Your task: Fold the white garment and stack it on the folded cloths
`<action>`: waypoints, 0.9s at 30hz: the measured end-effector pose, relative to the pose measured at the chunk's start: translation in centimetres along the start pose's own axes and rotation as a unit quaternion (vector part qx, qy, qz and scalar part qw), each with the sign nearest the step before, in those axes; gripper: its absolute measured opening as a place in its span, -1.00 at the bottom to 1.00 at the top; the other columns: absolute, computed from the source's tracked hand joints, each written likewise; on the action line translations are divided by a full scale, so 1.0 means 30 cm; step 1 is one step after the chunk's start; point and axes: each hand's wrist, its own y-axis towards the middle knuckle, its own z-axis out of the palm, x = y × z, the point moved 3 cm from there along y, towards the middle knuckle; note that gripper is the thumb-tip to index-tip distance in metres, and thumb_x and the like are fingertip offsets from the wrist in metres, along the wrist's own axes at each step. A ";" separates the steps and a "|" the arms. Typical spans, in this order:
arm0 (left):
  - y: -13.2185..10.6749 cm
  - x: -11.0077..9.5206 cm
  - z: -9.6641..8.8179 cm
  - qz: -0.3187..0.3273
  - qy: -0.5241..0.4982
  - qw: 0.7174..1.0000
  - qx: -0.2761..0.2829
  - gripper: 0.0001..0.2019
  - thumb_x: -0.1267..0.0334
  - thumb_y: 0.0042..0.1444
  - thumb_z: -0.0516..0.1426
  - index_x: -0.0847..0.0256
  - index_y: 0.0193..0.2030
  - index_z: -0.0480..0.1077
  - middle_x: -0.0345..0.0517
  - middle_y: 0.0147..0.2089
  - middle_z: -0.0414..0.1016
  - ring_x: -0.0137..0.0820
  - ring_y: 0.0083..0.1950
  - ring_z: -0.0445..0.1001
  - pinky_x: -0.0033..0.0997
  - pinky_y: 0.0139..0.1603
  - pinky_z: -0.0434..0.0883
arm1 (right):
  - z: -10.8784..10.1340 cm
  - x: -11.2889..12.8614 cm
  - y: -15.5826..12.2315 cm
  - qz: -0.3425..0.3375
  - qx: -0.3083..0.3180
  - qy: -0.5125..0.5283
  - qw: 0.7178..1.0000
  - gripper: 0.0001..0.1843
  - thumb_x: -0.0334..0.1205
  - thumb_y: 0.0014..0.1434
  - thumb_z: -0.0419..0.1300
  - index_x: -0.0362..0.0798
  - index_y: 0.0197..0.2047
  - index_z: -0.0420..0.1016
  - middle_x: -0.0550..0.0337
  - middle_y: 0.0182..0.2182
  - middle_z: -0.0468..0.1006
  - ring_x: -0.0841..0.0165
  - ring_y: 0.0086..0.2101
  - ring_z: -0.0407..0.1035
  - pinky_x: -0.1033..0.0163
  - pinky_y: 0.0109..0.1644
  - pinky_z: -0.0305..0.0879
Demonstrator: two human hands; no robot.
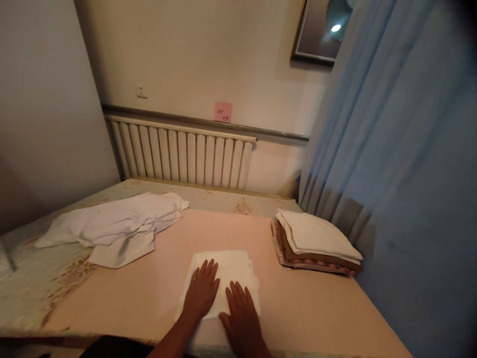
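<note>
The folded white cloth [233,266] lay flat on the pink sheet [149,298], beneath and just beyond my fingers [210,271], which were outstretched and gripped nothing, with my left hand [201,292] farther across it and my right hand [242,318] over its near right part.

The cloth [233,266] is partly hidden by the left hand [202,292] and the right hand [242,315], whose arms [174,335] are cut off by the bottom edge. The picture [315,37] is cropped at the top and partly covered by the curtain [402,149]. The note's [223,112] writing is too small to be read.
</note>
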 end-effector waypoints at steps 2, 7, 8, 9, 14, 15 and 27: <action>0.000 0.000 0.001 0.001 0.001 1.000 -0.006 -0.53 0.13 0.30 -0.09 0.10 0.31 0.25 -0.07 0.36 0.25 -0.17 0.40 0.14 -0.01 0.32 0.19 | 0.003 -0.001 -0.002 -0.003 -0.004 0.001 1.000 -0.35 0.05 0.27 0.14 -0.03 0.33 0.19 0.03 0.31 0.20 0.12 0.32 0.01 -0.12 0.35 0.07; 0.000 -0.001 0.003 0.004 0.010 1.000 -0.008 -0.52 0.13 0.30 -0.10 0.13 0.31 0.24 -0.07 0.36 0.25 -0.15 0.40 0.15 0.01 0.31 0.20 | 0.006 -0.001 -0.001 -0.006 -0.017 -0.002 1.000 -0.35 0.07 0.26 0.14 -0.03 0.32 0.20 0.02 0.31 0.22 0.11 0.30 0.05 -0.12 0.32 0.12; 0.000 -0.001 0.002 0.006 0.011 1.000 -0.009 -0.52 0.12 0.30 -0.10 0.13 0.31 0.24 -0.07 0.36 0.25 -0.15 0.40 0.15 0.01 0.31 0.20 | 0.005 -0.001 0.000 -0.007 -0.019 -0.002 1.000 -0.35 0.07 0.26 0.14 -0.02 0.32 0.20 0.02 0.31 0.22 0.11 0.30 0.06 -0.12 0.32 0.12; 0.000 0.000 0.002 0.007 0.012 1.000 -0.010 -0.52 0.12 0.30 -0.10 0.13 0.31 0.24 -0.07 0.36 0.25 -0.16 0.40 0.15 0.01 0.31 0.20 | 0.004 0.000 0.000 -0.007 -0.021 -0.003 1.000 -0.36 0.07 0.26 0.14 -0.02 0.32 0.21 0.02 0.30 0.22 0.11 0.30 0.06 -0.12 0.32 0.13; 0.000 0.002 0.001 0.009 0.011 1.000 -0.018 -0.52 0.11 0.30 -0.10 0.12 0.30 0.26 -0.06 0.36 0.26 -0.15 0.39 0.17 0.00 0.30 0.22 | -0.003 0.002 0.001 -0.006 -0.020 -0.002 1.000 -0.36 0.06 0.26 0.14 -0.03 0.32 0.21 0.02 0.30 0.23 0.11 0.30 0.06 -0.12 0.33 0.12; 0.000 0.002 0.001 0.009 0.011 1.000 -0.019 -0.52 0.10 0.30 -0.10 0.11 0.30 0.26 -0.07 0.36 0.26 -0.15 0.39 0.17 0.00 0.30 0.22 | -0.003 0.002 0.000 -0.006 -0.020 -0.002 1.000 -0.36 0.06 0.26 0.14 -0.02 0.32 0.21 0.02 0.30 0.23 0.11 0.30 0.05 -0.12 0.33 0.12; 0.003 -0.001 -0.004 0.006 0.013 1.000 -0.006 -0.53 0.12 0.29 -0.09 0.12 0.30 0.26 -0.07 0.36 0.25 -0.15 0.38 0.18 0.01 0.29 0.24 | 0.000 0.000 -0.002 0.001 -0.013 0.010 1.000 -0.36 0.06 0.27 0.14 -0.02 0.33 0.20 0.03 0.30 0.24 0.12 0.30 0.06 -0.12 0.33 0.10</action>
